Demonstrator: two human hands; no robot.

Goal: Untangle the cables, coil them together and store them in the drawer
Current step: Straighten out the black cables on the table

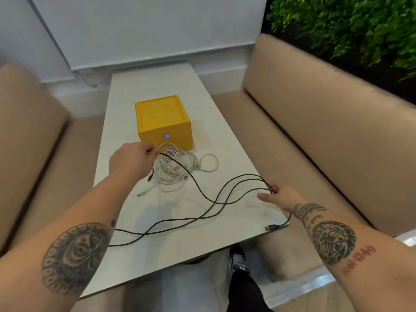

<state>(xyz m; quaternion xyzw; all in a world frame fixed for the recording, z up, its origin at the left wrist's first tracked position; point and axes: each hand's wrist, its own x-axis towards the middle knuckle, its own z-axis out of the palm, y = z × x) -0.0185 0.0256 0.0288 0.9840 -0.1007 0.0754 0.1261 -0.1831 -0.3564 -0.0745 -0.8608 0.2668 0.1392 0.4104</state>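
A long black cable [203,194] runs in several loops across the white table [157,91]. My left hand [130,159] pinches one stretch of it above a tangled heap of white cables [177,167]. My right hand [278,197], near the table's right edge, holds the loop ends of the black cable between its fingers. The black cable's USB plug [272,227] lies at the right edge under my right wrist. A yellow drawer box [163,121] stands just behind the white heap, its drawers closed.
Beige padded benches [326,131] flank the narrow table on both sides. A white wall panel stands at the far end and green foliage [360,25] fills the upper right. My legs and a shoe [239,260] show below the table's near edge.
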